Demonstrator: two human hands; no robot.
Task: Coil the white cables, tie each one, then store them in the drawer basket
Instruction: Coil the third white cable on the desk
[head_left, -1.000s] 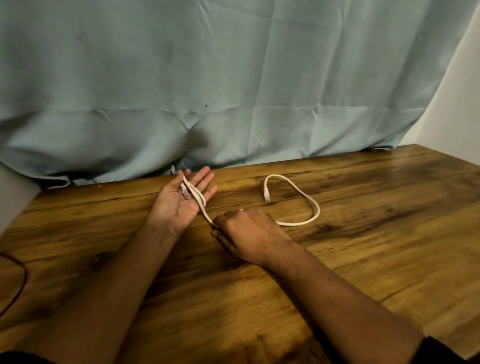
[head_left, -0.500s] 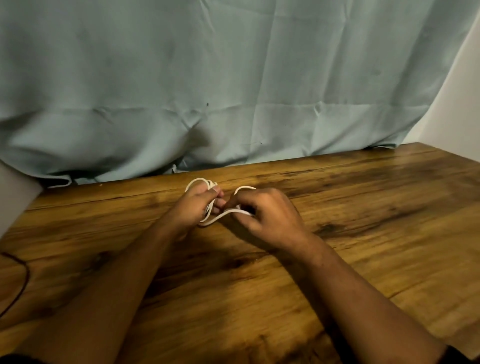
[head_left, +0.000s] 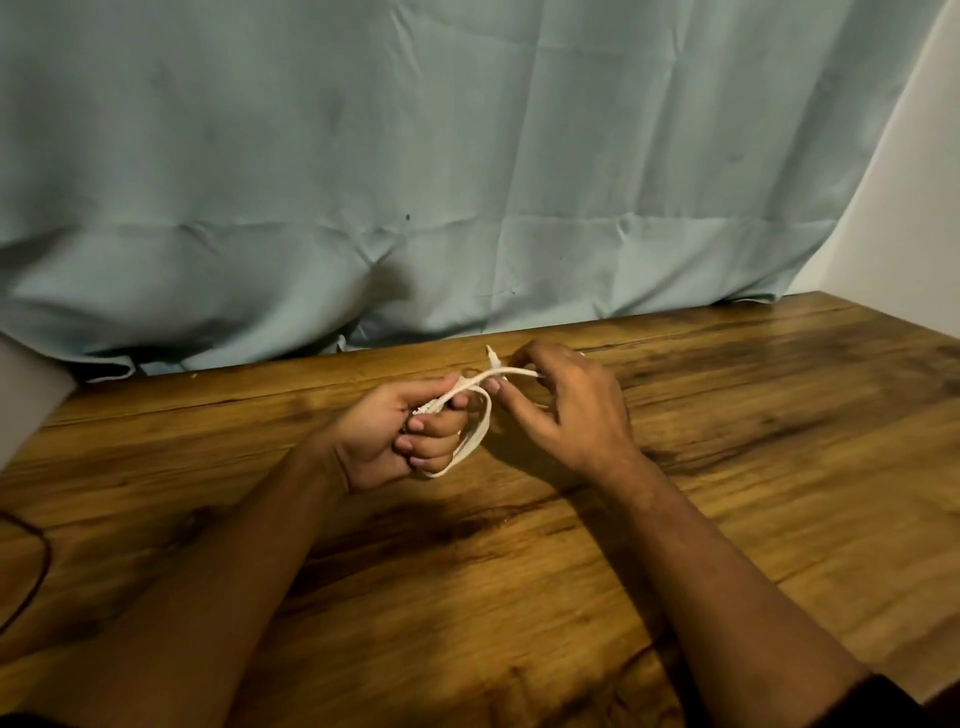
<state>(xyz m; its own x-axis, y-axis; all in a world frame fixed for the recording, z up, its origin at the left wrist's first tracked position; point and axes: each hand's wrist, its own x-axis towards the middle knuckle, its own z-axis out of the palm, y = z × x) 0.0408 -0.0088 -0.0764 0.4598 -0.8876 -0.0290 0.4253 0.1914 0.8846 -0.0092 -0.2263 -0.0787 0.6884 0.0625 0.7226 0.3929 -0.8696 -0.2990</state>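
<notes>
Left hand (head_left: 400, 431) fisted around coiled white cable (head_left: 475, 434); right hand (head_left: 566, 410) pinches its end.

Wood desk (head_left: 727, 467) w/ dark grain streaks. Pale blue-green curtain (head_left: 415, 156) behind, creased. White wall (head_left: 914, 208) at right. Dim, warm light.

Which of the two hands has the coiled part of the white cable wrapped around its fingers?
The left hand: the white cable loops around its curled fingers. The right hand only pinches the loose end.
</notes>
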